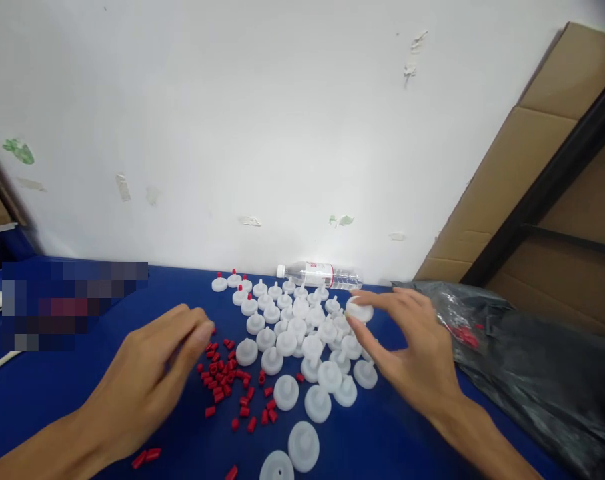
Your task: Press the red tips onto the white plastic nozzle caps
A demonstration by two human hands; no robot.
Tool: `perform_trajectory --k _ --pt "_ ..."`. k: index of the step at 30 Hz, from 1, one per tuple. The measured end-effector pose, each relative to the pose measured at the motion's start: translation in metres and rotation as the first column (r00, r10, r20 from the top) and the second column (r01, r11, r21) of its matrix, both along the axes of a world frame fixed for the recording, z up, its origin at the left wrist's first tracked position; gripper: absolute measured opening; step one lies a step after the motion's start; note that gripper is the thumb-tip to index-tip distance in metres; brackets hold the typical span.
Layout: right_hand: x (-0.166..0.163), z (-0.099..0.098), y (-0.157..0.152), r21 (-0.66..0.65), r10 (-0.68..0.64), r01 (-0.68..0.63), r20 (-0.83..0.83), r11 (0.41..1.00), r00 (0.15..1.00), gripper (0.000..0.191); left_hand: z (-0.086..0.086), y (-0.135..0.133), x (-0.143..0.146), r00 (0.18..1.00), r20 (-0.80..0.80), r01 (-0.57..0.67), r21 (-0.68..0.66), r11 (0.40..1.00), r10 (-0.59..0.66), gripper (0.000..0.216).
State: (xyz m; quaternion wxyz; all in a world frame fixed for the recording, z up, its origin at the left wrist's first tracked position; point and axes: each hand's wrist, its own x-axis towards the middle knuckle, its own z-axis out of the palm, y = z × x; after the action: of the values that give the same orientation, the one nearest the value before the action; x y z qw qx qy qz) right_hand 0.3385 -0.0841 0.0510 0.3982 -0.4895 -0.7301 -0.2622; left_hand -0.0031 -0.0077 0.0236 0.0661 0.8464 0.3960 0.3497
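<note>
White scuffed wall point(262, 120) behind blue table point(57, 387); cardboard sheets point(542, 153) leaning at right.

Water bottle point(319, 275) by wall; black bag point(532, 360) right.
</note>
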Motion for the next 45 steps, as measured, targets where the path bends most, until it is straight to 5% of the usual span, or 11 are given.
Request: perform_trajectory --k 9,16,24,30,36,41,45 --pt "-0.004 -0.013 0.005 -0.202 0.079 -0.089 -0.053 0.975 0.995 0.004 -0.018 0.001 0.011 0.984 -0.110 0.146 0.056 0.988 -0.139 0.023" --pt "-0.003 -0.018 0.008 -0.291 0.101 -0.109 -0.042 0.951 0.994 0.003 -0.012 0.009 0.006 0.990 -0.089 0.110 -0.029 0.994 -0.112 0.031" --pt "-0.007 -0.020 0.008 -0.350 0.135 -0.150 -0.065 0.925 0.989 0.004 -0.013 0.038 -0.004 0.995 -0.102 0.013 0.037 0.999 -0.010 0.033" --pt "-0.005 -0.016 0.008 -0.292 0.128 -0.139 -0.058 0.946 0.990 0.006 0.009 0.081 0.013 0.987 -0.162 0.001 0.020 1.000 0.002 0.044" --pt "-0.006 -0.010 0.004 -0.088 0.186 -0.191 -0.061 0.978 0.981 0.012 0.001 0.107 0.030 0.968 -0.248 0.022 -0.009 1.000 -0.024 0.026" --pt "-0.013 -0.003 -0.005 -0.003 0.207 -0.208 -0.044 0.978 0.977 0.016 0.005 0.100 0.022 0.984 -0.177 0.002 0.040 0.999 0.005 0.023" --pt "-0.029 0.002 -0.015 -0.025 0.197 -0.196 0.038 0.980 0.980 0.022 0.019 0.063 0.021 1.000 0.009 0.001 0.190 0.982 -0.003 0.026"
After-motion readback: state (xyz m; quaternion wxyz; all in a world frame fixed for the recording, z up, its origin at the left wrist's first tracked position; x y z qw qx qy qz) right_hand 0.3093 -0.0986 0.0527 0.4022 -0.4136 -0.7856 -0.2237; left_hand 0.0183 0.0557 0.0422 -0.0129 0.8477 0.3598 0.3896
